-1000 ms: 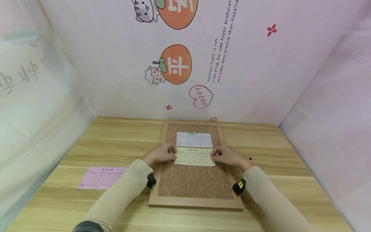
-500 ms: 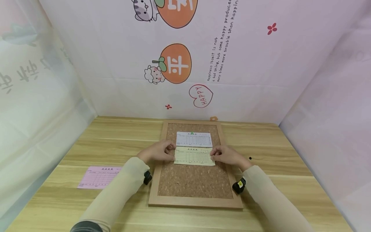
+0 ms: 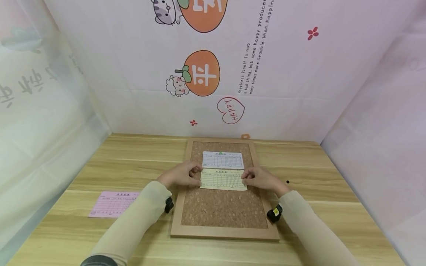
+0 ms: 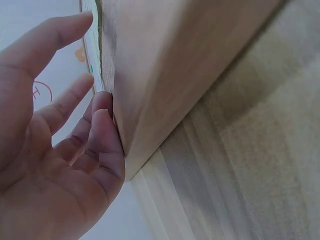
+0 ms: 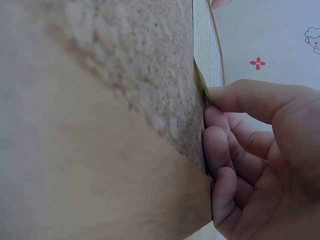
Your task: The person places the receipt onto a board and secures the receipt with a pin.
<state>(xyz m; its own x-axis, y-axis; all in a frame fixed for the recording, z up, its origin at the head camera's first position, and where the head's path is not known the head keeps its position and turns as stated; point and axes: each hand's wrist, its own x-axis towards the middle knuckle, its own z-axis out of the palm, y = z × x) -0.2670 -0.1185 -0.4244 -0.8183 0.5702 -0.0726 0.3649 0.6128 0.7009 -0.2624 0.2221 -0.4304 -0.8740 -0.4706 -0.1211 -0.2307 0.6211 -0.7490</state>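
A yellow printed receipt slip lies on a wood-framed cork board. Just above it is a white printed receipt slip, with a green pin at its top edge. My right hand pinches the yellow slip's right edge between thumb and finger; in the right wrist view that edge lifts slightly. At the slip's left edge is my left hand. In the left wrist view its thumb and index finger are spread apart, near or touching the slip, and the other fingers rest against the board.
A pink printed receipt slip lies on the wooden table at the left, partly under the left sleeve. A small black object sits right of the board. Printed white cloth hangs behind and at both sides.
My left hand has shifted slightly left, and its thumb and index finger have loosened from the yellow slip's edge. The right hand and the slips stay in place.
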